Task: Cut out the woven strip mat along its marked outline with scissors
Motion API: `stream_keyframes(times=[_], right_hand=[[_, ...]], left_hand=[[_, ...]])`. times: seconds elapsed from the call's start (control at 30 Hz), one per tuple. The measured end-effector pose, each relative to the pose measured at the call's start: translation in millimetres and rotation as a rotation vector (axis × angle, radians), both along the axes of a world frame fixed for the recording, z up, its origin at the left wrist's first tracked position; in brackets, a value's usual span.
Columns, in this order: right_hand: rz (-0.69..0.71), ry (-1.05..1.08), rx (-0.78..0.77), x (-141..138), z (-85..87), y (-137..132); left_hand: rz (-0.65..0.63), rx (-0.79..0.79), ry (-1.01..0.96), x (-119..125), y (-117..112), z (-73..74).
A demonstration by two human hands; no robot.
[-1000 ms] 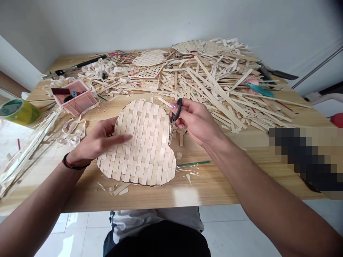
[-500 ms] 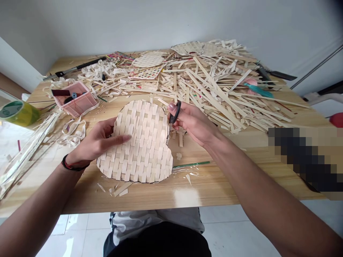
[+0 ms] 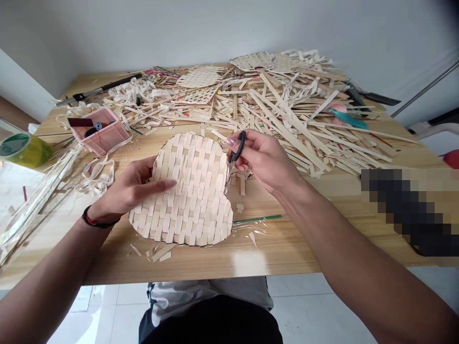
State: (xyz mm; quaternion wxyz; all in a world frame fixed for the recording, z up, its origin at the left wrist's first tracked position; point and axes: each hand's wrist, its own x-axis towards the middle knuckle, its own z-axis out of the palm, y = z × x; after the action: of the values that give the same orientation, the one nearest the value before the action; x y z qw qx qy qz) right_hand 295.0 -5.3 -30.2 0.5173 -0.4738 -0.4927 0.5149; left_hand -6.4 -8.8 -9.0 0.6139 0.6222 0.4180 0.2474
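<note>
The largest thing is the surface of light brown, wood-grained board. Over its far part is spread a big, untidy heap of thin, pale wooden strips, and on the left side of this heap lies a round, pale woven piece. In the near middle, in front of the heap, is a flat, cream-coloured woven panel with rounded outline, a dark line along part of its border and a notch in the right edge.

To the left stands an open, pink plastic box with small items inside, and further left is a yellow-green roll of adhesive tape.

Of the two hands, the left hand is folded over the left edge of the panel, the thumb flat on the upper face; its other fingers are mostly hidden behind. The right hand is curled nearly closed around the black handles of small metal scissors. The blades are at the right edge of the panel, near the notch; how widely they are opened, I cannot tell.

Smaller still, a narrow green strip lies just right of the panel, and near it a tiny, pale, triangular scrap.
</note>
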Motion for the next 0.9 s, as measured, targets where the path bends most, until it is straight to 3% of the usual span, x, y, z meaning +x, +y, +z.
stream_keyframes(times=[0.23,0.53,0.9], right_hand=[[-0.036,0.012,-0.004,-3.0,2.5,-2.8],[0.073,0.006,-0.066,-0.9,1.0,-3.9],[-0.04,0.004,-0.083,-3.0,-2.4,-1.9]], left_hand=[[-0.014,-0.008,-0.018,-1.4,0.5,-1.3],[0.049,0.064,-0.031,1.4,-0.2,-1.8],[0.052,0.025,-0.025,1.1,-0.1,-2.0]])
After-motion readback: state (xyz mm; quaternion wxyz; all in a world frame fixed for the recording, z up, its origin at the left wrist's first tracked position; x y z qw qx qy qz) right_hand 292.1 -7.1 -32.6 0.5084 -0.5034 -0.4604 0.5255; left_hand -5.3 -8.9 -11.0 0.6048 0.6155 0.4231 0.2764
